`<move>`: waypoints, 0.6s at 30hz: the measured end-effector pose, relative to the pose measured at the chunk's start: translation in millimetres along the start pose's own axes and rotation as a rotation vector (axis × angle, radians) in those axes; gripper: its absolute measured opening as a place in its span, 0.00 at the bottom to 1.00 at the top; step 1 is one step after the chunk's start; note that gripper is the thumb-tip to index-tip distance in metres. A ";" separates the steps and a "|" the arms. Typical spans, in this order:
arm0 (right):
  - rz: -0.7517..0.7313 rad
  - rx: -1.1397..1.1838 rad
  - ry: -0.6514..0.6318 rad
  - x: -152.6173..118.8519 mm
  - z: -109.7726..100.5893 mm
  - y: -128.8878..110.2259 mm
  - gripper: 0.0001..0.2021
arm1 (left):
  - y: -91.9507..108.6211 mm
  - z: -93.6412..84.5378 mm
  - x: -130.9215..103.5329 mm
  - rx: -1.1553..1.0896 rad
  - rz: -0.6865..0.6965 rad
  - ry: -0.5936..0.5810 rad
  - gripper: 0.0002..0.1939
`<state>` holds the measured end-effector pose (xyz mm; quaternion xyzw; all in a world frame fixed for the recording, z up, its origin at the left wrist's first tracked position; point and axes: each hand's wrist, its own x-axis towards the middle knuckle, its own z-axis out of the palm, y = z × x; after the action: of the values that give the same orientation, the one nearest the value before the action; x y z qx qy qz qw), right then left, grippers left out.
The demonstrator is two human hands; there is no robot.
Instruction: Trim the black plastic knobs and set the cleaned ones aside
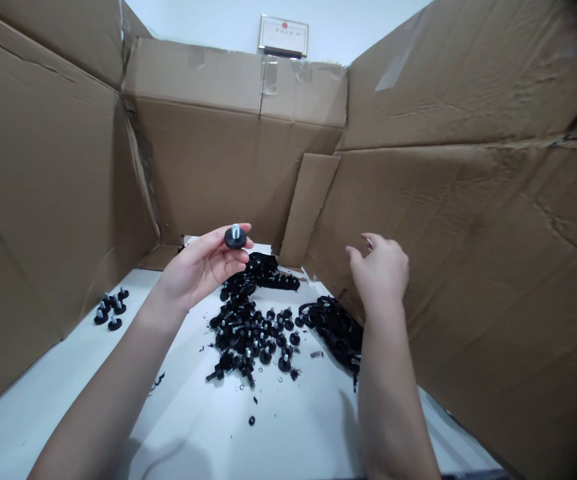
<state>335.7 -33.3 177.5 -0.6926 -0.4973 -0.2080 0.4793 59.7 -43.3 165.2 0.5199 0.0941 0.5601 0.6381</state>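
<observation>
My left hand (pixel 203 267) is closed on a levelling foot (pixel 235 237), a round black base with a silver threaded stud pointing up. It is pinched between thumb and fingers above the table. Off to the right, my right hand (pixel 381 270) hangs in the air near the cardboard wall, thumb and index finger apart, with nothing visible in it. Its other fingers are partly hidden behind the hand. Below and between the hands lies a heap of similar black feet (pixel 248 333) with metal studs.
Several levelling feet (pixel 113 308) stand grouped at the left of the white table (pixel 288 433). Black strip-like scraps (pixel 333 327) lie piled at the right. Small black bits and rings are scattered in front of the heap. Tall cardboard walls (pixel 208 167) enclose the left, back and right.
</observation>
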 end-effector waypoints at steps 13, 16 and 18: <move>-0.586 0.774 -0.181 -72.8 -28.0 -74.1 0.08 | -29.1 15.8 -0.5 0.036 -0.060 -0.109 0.10; -0.581 0.744 -0.175 -71.3 -26.2 -72.0 0.08 | -29.1 15.9 -0.1 0.047 -0.050 -0.115 0.10; -0.593 0.706 -0.162 -71.2 -26.4 -71.3 0.08 | -29.9 16.4 0.0 0.064 -0.046 -0.108 0.10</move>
<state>247.5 -87.8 167.6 -0.3291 -0.7501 -0.0992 0.5650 89.7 -47.4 149.4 0.5674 0.0892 0.5132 0.6378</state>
